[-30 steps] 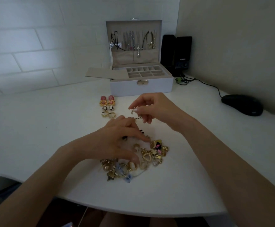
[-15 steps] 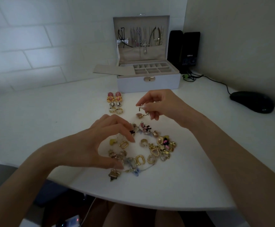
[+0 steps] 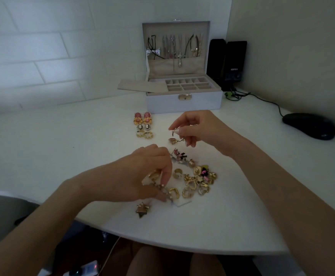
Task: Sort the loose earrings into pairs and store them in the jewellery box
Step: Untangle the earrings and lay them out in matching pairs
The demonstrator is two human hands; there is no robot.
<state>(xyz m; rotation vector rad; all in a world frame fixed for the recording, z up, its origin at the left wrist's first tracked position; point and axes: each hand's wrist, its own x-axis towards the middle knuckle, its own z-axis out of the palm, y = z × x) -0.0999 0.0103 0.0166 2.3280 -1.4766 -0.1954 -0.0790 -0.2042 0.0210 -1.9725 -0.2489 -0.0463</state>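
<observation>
A heap of loose earrings [image 3: 196,181], mostly gold, lies on the white table near its front edge. My left hand [image 3: 142,176] reaches down into the heap's left side, its thumb and fingers pinching a small pale earring [image 3: 161,187]. My right hand [image 3: 198,128] hovers above the table behind the heap and pinches a gold drop earring [image 3: 173,140] that dangles from its fingertips. Three sorted pairs [image 3: 143,125] lie in a column further back: pink and gold, black cameo, gold hoops. The white jewellery box [image 3: 184,102] stands open at the back, necklaces hanging in its lid.
A gold star-shaped earring [image 3: 141,209] lies apart near the table's curved front edge. A beige divider flap [image 3: 140,86] sticks out left of the box. Two black speakers [image 3: 228,64] stand right of it, and a black mouse [image 3: 310,125] with its cable lies at the far right.
My left hand has dropped lower into the left of the heap and closed its fingers on an earring. My right hand keeps holding the gold drop earring, barely moved.
</observation>
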